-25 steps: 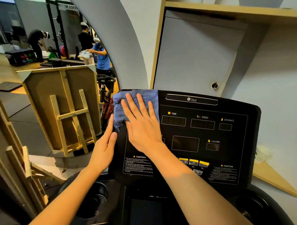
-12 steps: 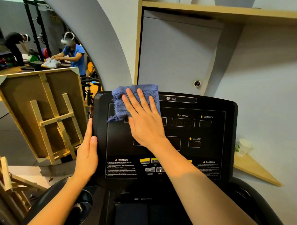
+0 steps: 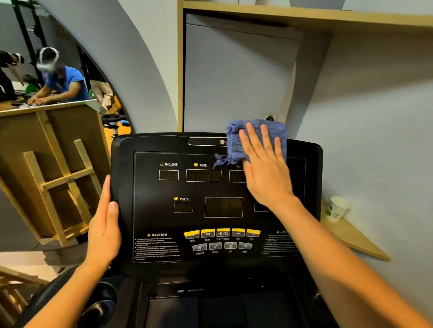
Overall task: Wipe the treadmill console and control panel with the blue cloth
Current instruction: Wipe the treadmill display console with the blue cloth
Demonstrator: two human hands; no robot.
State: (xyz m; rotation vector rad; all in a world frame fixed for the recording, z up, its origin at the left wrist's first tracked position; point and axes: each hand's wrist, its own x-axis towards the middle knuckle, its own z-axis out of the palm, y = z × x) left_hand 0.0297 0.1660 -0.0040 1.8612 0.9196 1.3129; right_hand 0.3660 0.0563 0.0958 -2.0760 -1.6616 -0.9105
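Observation:
The black treadmill console (image 3: 158,211) fills the middle of the head view, with dark displays labelled INCLINE, TIME and PULSE and a row of yellow buttons (image 3: 222,233) on its control panel. My right hand (image 3: 264,171) lies flat with fingers spread, pressing the blue cloth (image 3: 236,142) against the console's upper right, over the top edge and the speed display. My left hand (image 3: 106,228) grips the console's left edge, thumb on the front face.
A grey wall and cabinet door stand right behind the console. A paper cup (image 3: 336,208) sits on a wooden ledge (image 3: 356,239) at the right. A wooden easel-backed board (image 3: 49,171) leans at the left. People work in the far room. A cup holder (image 3: 100,307) is at lower left.
My right hand has slid the blue cloth from the console's upper left across the top to its upper right. My left hand stays on the left edge. The camera has turned left.

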